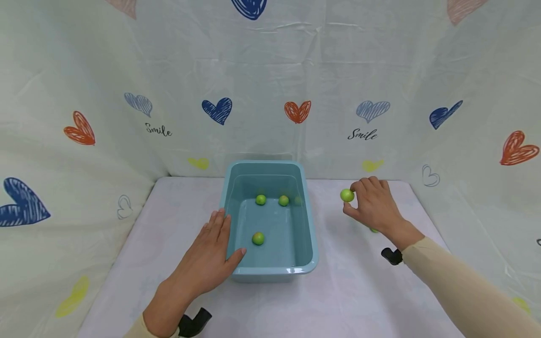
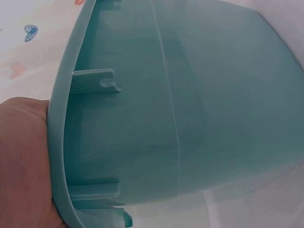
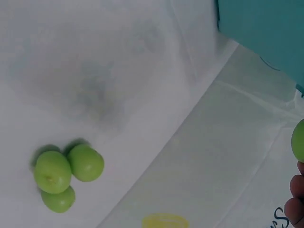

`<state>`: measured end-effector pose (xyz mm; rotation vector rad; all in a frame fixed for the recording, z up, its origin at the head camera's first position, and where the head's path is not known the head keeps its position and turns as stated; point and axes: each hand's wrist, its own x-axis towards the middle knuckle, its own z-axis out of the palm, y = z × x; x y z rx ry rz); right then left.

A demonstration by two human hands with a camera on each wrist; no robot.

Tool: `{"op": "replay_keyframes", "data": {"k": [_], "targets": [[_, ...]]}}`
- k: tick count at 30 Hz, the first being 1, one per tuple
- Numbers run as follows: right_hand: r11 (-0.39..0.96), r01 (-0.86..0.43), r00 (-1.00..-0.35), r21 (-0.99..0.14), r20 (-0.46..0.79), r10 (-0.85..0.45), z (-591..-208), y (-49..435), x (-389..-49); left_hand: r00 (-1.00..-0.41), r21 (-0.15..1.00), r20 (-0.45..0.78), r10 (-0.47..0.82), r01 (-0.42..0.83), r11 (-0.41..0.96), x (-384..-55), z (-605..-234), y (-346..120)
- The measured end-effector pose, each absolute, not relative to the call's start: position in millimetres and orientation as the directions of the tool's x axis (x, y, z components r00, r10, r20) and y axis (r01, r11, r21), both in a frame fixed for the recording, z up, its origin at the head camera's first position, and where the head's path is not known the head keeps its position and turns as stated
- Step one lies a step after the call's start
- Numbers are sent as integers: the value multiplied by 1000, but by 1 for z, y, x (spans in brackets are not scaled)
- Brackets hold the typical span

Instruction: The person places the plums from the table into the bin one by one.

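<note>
My right hand (image 1: pixel 375 205) pinches a small round green fruit (image 1: pixel 347 195) between thumb and fingers, above the cloth right of a blue-green plastic basin (image 1: pixel 311 225). In the right wrist view, only part of this fruit (image 3: pixel 298 141) and some fingertips (image 3: pixel 297 186) show at the right edge. My left hand (image 1: pixel 207 257) rests on the basin's left rim, its fingers straight. Inside the basin lie three green fruits: one at the back left (image 1: pixel 260 199), one at the back right (image 1: pixel 283 201) and one nearer the front (image 1: pixel 258 238).
Three more green fruits (image 3: pixel 52 172) lie clustered on the white cloth; in the head view my right hand mostly hides them, with a bit of one (image 1: pixel 374 230) showing. A pale curtain (image 1: pixel 262 65) printed with hearts stands behind and beside the table (image 1: pixel 355 291).
</note>
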<state>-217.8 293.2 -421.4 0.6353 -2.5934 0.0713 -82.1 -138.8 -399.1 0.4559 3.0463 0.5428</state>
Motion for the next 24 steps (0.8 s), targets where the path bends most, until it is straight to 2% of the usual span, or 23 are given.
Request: {"op": "replay_keyframes", "data": {"k": [11,24], "targets": [[863,-497,-743,84,472,-474,-409,268,-223,-956,359,37,291,285,889,-80,-396,-140],[837,-546,-740,37,448,-503,-383,223,-223,-957,341,43,286,283,896,-80,-397,-139]]}}
